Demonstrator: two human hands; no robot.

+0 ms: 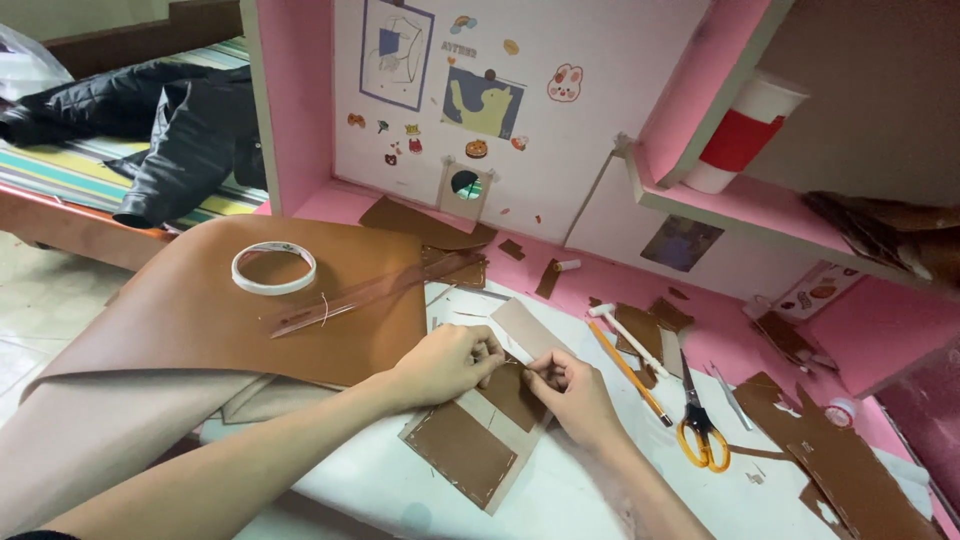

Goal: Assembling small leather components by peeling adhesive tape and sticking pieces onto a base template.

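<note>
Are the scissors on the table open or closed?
Closed. The scissors lie flat on the white table, blades together in one line, yellow handles side by side.

Both hands meeting mid-table: left hand and right hand touching over a stitched leather piece lying flat on the table. Left of them, a big leather sheet, carrying a tape roll and a ruler. Right of them, a pencil, then scissors. Behind those, a small hammer. On the shelf above right, a cup. Far left, a jacket on the bed.
</note>
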